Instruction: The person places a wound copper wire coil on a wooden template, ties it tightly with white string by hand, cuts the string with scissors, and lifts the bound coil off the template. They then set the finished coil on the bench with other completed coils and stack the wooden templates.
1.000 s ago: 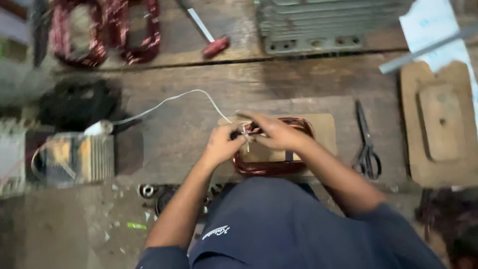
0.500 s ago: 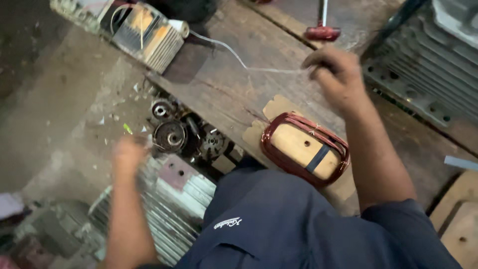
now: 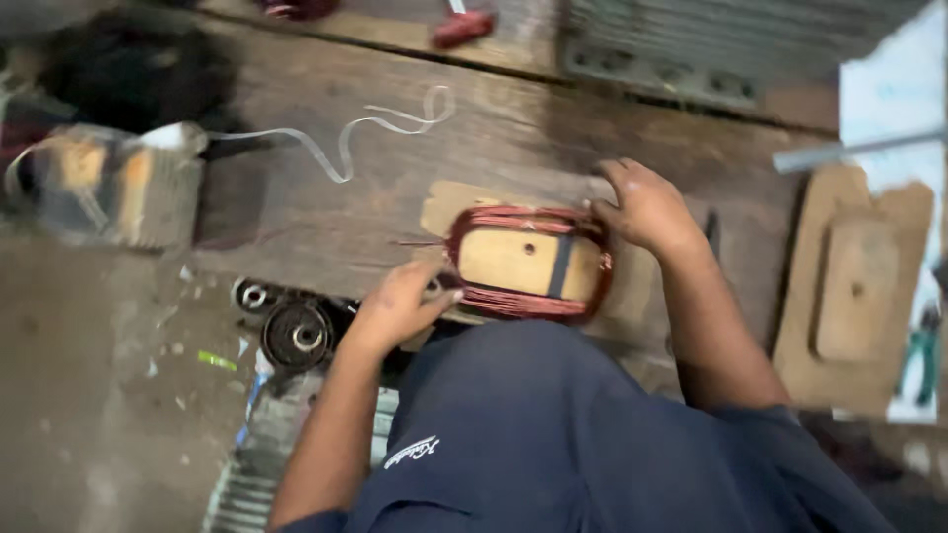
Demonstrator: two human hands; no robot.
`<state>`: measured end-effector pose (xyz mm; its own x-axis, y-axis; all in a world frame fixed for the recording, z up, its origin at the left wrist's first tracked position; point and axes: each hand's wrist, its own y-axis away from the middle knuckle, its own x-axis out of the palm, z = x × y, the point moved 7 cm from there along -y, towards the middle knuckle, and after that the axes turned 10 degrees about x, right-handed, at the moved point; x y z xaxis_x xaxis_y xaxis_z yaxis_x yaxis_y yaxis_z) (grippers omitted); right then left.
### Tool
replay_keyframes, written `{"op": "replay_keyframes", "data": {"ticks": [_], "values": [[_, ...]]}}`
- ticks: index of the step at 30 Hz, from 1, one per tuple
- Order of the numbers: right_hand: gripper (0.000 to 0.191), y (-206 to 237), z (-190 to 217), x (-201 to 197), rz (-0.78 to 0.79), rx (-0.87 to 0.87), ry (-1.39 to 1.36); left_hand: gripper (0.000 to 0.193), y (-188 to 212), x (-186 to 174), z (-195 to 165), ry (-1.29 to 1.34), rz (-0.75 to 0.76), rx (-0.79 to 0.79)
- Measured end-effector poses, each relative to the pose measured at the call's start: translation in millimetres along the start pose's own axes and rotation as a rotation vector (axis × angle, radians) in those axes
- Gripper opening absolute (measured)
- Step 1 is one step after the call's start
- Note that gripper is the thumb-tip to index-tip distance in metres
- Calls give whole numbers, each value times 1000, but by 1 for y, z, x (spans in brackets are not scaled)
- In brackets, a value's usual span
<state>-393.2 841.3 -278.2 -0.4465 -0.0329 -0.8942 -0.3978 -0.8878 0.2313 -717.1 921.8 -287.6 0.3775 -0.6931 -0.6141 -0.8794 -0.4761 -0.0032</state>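
A copper wire coil (image 3: 494, 296) is wound around a small wooden former (image 3: 513, 262) lying on the wooden workbench (image 3: 326, 207). My left hand (image 3: 400, 306) rests at the coil's near left corner, fingers curled against the windings. My right hand (image 3: 647, 207) grips the coil's far right end. A white tape strip (image 3: 346, 138) lies loose and curled on the bench, running left to a roll (image 3: 168, 138).
A transformer core (image 3: 99, 188) stands at the left. Round metal parts (image 3: 296, 336) lie below the bench edge. A red-handled tool (image 3: 462, 25) and a finned metal housing (image 3: 711, 49) sit at the back. Wooden templates (image 3: 854, 286) and scissors (image 3: 918, 355) lie right.
My left hand came back up from the floor side to the coil. My right hand let go of the white tape and moved onto the coil's far end. The view swung back over the bench.
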Motion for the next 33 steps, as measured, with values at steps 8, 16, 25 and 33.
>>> {"op": "replay_keyframes", "data": {"ticks": [8,16,25,33], "values": [[52,83,-34,36,-180,162,21,57,-109,25,-12,-434,3,256],[17,98,-42,51,-470,243,-264,47,-177,122,-30,-290,177,588],[16,73,-59,58,-390,275,-493,38,-201,145,-43,-299,312,668],[25,60,-45,52,-384,112,-275,36,-202,148,-42,-307,396,627]]}}
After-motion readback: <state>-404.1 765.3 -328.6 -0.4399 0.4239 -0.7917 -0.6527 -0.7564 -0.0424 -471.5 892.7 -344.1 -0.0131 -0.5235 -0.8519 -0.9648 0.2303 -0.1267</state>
